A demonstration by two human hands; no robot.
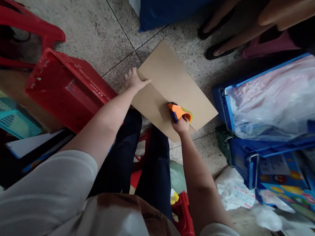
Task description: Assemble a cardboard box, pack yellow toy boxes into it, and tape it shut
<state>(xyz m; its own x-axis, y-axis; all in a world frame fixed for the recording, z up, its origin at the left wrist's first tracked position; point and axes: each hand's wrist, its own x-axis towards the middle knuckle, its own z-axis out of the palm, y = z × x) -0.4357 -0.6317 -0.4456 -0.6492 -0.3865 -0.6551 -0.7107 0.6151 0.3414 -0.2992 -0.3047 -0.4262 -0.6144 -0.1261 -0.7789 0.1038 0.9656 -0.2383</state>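
A brown cardboard box (pixel 165 69) lies in front of my legs, its top crossed by a straight seam between two flaps. At the box's left end, my left hand (pixel 135 80) grips the edge, thumb over the top and fingers spread along the side. My right hand (pixel 180 125) is closed around an orange tape dispenser (pixel 178 110) with a dark blue front. The dispenser is over the near flap, close to the seam's right part. Whether it touches the cardboard, I cannot tell.
To the left are a red crate (pixel 69 88), a red stool (pixel 48 33) and a teal basket (pixel 14 117). Blue crates (pixel 230 109) with plastic bags stand at right. A blue object (pixel 169 4) and another person's feet (pixel 216 49) are beyond the box on the speckled floor (pixel 99 33).
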